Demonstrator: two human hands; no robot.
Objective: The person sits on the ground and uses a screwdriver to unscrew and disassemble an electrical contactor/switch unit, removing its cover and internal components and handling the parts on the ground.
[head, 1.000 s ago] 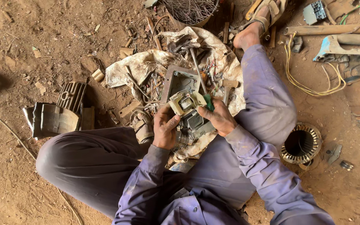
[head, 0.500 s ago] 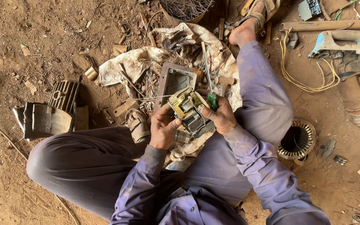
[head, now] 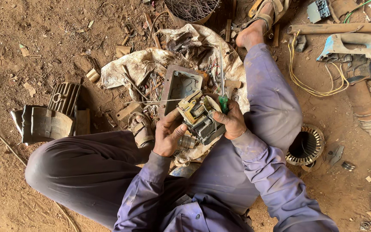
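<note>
Dirt floor (head: 31,34), littered with scrap; a person sits cross-legged over a stained cloth (head: 129,68).

Head view: left hand (head: 168,135) clasps the grey-and-yellow switch unit (head: 200,116) from below, fingers wrapped tight. Right hand (head: 230,122) steadies its other side and pinches a green-handled screwdriver (head: 222,92), shaft pointing up and away. Unit sits above the lap, just in front of an open metal box (head: 179,86).

Against the earlier frames: unit has tilted and come nearer the body, the screwdriver standing more upright. Judged: repositioning for the next fastener.

Stator ring (head: 305,146) lies right of the knee.
</note>
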